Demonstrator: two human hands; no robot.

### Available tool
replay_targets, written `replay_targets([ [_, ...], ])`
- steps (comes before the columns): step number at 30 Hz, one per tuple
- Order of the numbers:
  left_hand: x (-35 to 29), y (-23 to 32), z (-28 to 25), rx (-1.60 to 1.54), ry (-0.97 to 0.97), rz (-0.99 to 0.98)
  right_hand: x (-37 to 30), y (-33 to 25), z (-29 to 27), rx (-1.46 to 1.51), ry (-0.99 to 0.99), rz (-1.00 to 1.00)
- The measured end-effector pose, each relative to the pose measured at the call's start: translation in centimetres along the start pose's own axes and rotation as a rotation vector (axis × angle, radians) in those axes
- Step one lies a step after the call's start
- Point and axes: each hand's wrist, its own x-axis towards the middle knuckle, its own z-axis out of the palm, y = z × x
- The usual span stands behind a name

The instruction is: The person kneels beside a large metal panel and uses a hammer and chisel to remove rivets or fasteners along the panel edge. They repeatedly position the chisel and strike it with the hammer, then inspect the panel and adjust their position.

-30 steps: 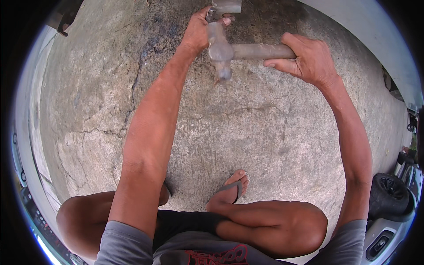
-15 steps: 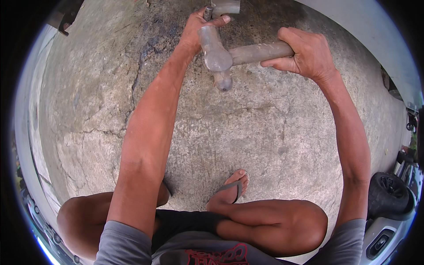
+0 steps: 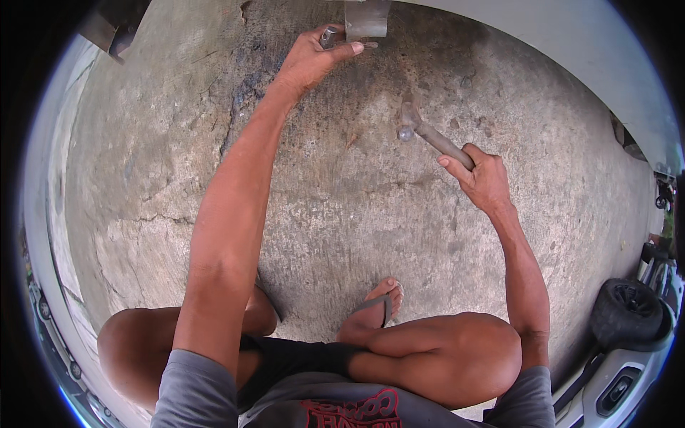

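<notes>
My right hand (image 3: 487,176) is wrapped round the wooden handle of a ball-peen hammer (image 3: 408,121). The hammer's head sits low over the concrete, apart from everything else. Farther up, my left hand (image 3: 311,60) is closed round a short metal rod (image 3: 328,37), whose shiny end pokes out above the fingers. Just right of that hand is a grey metal piece (image 3: 367,20), cut off by the top edge of the view. How the rod's lower end meets the metal piece is hidden by my hand.
Cracked, stained concrete (image 3: 342,192) lies beneath my hands. A pale smooth panel (image 3: 556,50) curves along the upper right. A rusty metal part (image 3: 113,34) hangs at the upper left. Vehicles show at the sides, one with a black spare wheel (image 3: 626,314) at lower right.
The hammer has swung down and away from the rod, its head now farther right. My right hand has dropped lower. My left hand keeps the rod and has shifted slightly left.
</notes>
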Motion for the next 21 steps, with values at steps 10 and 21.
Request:
replay_targets([
  [10,1.8,4.7,0.2,-0.543,0.03,0.128,-12.0,2.3,8.0,0.32,0.013,0.403],
  [21,2.4,6.2,1.5,-0.538,-0.043,0.026,-16.2,2.7,10.7,0.522,0.079,0.559],
])
